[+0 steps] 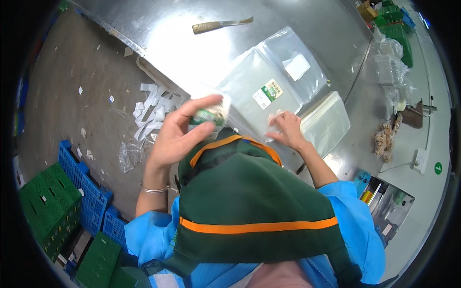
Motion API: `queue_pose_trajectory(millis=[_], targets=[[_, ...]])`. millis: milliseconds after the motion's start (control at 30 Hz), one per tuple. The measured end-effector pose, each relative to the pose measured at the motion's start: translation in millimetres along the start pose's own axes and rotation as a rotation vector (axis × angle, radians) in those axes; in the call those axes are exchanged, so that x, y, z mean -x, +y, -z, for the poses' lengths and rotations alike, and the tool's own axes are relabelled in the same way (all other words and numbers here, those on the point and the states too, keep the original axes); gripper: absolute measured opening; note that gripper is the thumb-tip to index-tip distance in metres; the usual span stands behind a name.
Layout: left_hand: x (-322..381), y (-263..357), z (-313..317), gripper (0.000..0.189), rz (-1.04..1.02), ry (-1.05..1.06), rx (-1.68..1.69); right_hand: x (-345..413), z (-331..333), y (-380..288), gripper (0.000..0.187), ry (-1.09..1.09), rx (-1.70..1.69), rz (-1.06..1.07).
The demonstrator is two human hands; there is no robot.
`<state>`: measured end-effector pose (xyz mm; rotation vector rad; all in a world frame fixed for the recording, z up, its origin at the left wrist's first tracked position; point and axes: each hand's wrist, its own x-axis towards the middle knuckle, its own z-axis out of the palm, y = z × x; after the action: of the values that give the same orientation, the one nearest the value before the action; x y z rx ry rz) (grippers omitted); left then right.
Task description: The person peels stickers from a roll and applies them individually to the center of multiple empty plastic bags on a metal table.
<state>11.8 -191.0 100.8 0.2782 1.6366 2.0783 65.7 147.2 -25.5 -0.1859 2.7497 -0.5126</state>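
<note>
My left hand grips a small clear plastic pack with a green and white print, blurred by motion, over the table's front edge. To its right, my right hand rests at the lower edge of a stack of clear plastic bags, fingers curled; whether it pinches the film cannot be told. A printed green and white label lies on the stack. Beyond it are more clear bags with a blank white slip on them. Another stack of clear bags sits right of my right hand.
A wooden-handled knife with a curved tip lies on the metal table. White strips hang at its left edge. Green crates and blue plastic pallets stand at lower left. Bagged goods hang along the right wall.
</note>
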Motion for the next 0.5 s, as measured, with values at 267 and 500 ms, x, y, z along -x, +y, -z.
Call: queue_pose_trajectory(millis=[267, 500], targets=[[-8, -6, -19, 0.032, 0.037, 0.09, -0.021, -12, 8, 20, 0.019, 0.163, -0.326, -0.051], [-5, -18, -20, 0.018, 0.187, 0.04, -0.109, -17, 2, 21, 0.02, 0.006, -0.268, -0.107]])
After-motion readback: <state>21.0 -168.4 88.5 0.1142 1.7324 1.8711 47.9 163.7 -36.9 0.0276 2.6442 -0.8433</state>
